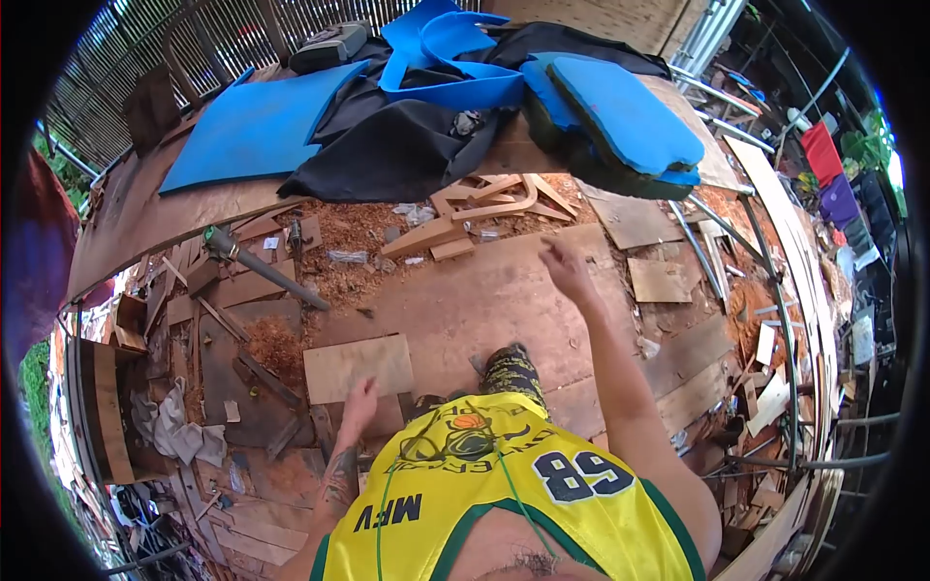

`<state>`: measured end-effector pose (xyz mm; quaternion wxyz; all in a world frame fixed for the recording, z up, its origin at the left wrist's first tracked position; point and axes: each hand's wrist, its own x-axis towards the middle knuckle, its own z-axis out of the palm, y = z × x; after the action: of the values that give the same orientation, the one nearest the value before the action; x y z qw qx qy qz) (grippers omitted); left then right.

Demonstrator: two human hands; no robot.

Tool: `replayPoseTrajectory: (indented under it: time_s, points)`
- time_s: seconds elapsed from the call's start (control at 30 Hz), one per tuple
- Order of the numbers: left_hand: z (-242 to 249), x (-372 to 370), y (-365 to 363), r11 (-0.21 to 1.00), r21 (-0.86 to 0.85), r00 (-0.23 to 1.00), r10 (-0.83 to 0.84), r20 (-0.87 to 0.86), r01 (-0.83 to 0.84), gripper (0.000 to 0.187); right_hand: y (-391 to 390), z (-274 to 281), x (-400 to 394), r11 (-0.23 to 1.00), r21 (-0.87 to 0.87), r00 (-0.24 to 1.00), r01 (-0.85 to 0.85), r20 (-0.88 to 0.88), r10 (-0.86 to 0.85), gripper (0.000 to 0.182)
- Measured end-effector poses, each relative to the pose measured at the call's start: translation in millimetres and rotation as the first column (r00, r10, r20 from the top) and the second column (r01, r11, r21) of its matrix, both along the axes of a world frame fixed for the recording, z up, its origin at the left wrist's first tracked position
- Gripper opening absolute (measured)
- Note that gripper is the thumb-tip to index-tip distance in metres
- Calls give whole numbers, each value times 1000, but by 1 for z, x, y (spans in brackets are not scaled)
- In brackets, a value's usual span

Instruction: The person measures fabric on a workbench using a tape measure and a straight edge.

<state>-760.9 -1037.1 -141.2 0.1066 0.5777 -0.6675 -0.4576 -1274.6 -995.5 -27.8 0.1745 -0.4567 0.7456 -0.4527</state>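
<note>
My left hand (360, 401) hangs low at my left side, its fingers curled in, with nothing visible in them. In view it overlaps the lower edge of a pale plywood piece (351, 364) on the floor. My right hand (565, 267) reaches forward over a large bare floor sheet (465, 290). Its fingers are partly stretched and apart, and no object shows in them. Just ahead of it lies a pile of cut wooden parts (484, 206), some of them curved.
Ahead stands a workbench (126, 228) bearing blue foam sheets (262, 121), stacked blue foam (625, 116) and black cloth (402, 150). A grey pipe (266, 268), wood scraps and sawdust litter the floor. A metal frame (775, 271) stands at the right.
</note>
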Motion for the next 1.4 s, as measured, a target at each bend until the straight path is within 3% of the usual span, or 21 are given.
replayPoseTrajectory:
  time_s: [0.13,0.27,0.33,0.37,0.43,0.5,0.57,0.67,0.73,0.8,0.9,1.0,1.07,1.1,1.13,1.17,1.2,1.23,1.3,1.37,1.4]
  points:
    - [44,-86,-68,979,-92,957,154,-247,-181,35,-135,38,-66,990,-138,994,-20,-108,5,33]
    - [29,-147,-89,946,-89,898,264,-351,-313,35,-269,39,-127,980,-140,976,-143,-182,117,31]
    - [-10,-166,-93,933,-88,905,312,-290,-350,36,-343,21,-163,945,165,896,-284,-306,322,32]
    - [-24,-171,-87,935,-41,918,337,-210,-353,37,-369,22,-173,935,182,892,-303,-291,346,32]
    - [-57,-173,-62,928,30,921,373,-116,-372,37,-414,31,-188,715,511,604,-477,-400,689,36]
    - [-88,-172,-35,873,178,880,470,-65,-454,37,-461,25,-205,755,400,621,-519,-431,655,38]
    - [-80,-173,-7,836,197,853,522,2,-512,37,-495,14,-217,779,288,640,-556,-450,623,40]
    - [-73,-178,33,753,228,785,608,117,-618,38,-526,-2,-234,713,449,433,-539,-578,692,35]
    - [-73,-182,58,691,250,733,658,171,-678,39,-514,3,-220,670,547,406,-503,-534,741,29]
    - [-86,-187,86,496,437,623,751,218,-751,40,-502,-1,-208,737,585,348,-337,-650,676,25]
    - [-123,-184,127,470,443,585,793,168,-764,42,-490,0,-203,746,590,379,-308,-643,665,24]
    - [-105,-197,123,416,477,545,822,167,-774,41,-485,4,-208,727,614,352,-307,-637,686,22]
    - [-92,-205,107,326,519,467,869,166,-790,36,-481,1,-208,800,499,463,-333,-653,600,20]
    - [-47,-217,70,508,376,604,770,206,-775,32,-477,10,-202,849,356,642,-390,-556,528,21]
    - [-84,-205,93,442,395,530,835,147,-805,31,-472,28,-190,880,204,781,-430,-405,475,21]
    - [-72,-213,86,458,327,519,846,125,-827,29,-460,46,-171,917,17,835,-398,-407,370,22]
    - [-61,-221,80,435,275,455,891,6,-857,31,-445,68,-142,938,-1,892,-347,-309,330,21]
    - [-97,-210,102,497,185,504,864,-8,-848,32,-434,74,-119,918,-77,919,-389,37,393,18]
    - [-63,-227,96,409,114,413,911,13,-905,36,-400,70,-59,797,-218,685,-564,415,599,17]
    - [-33,-236,100,304,202,303,952,-39,-931,35,-355,69,14,667,-197,442,-718,611,657,20]
    - [-49,-236,121,292,107,294,956,5,-950,35,-325,70,56,586,-155,350,-796,672,653,21]
